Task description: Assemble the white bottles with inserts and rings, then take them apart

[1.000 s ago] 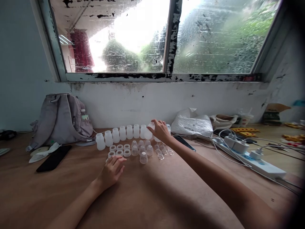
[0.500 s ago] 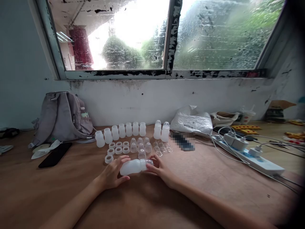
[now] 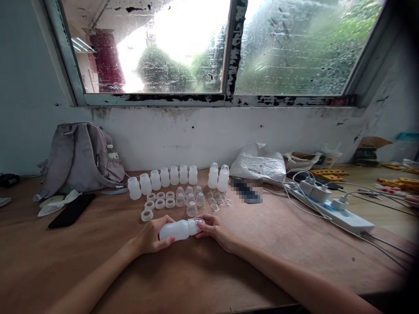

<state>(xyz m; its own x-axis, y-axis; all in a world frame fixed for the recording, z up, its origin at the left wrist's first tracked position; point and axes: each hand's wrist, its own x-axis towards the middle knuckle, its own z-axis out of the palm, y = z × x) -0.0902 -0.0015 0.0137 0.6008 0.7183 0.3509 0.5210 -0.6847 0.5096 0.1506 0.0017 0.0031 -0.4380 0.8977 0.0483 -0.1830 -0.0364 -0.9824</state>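
A frosted white baby bottle (image 3: 175,230) lies sideways between my hands, over the near part of the table. My left hand (image 3: 151,235) is wrapped around its base end. At the other end, my right hand (image 3: 212,231) grips the clear cap (image 3: 194,225) over the bottle's top. Just beyond are white collar rings (image 3: 160,203) in short rows, with one ring (image 3: 147,214) close to my left hand. Several clear domed caps (image 3: 190,199) stand beside them. Farther right lie small clear round pieces (image 3: 214,207), too small to name surely.
Open bottles (image 3: 165,176) stand in a row at the back, with two capped bottles (image 3: 223,178) to their right. A grey backpack (image 3: 81,157) and black phone (image 3: 72,211) are at left. A silver bag (image 3: 258,163) and a power strip (image 3: 347,217) with cables occupy the right.
The view has shifted slightly. The bottle's capped end and my right hand have turned a little; both hands still hold the bottle.
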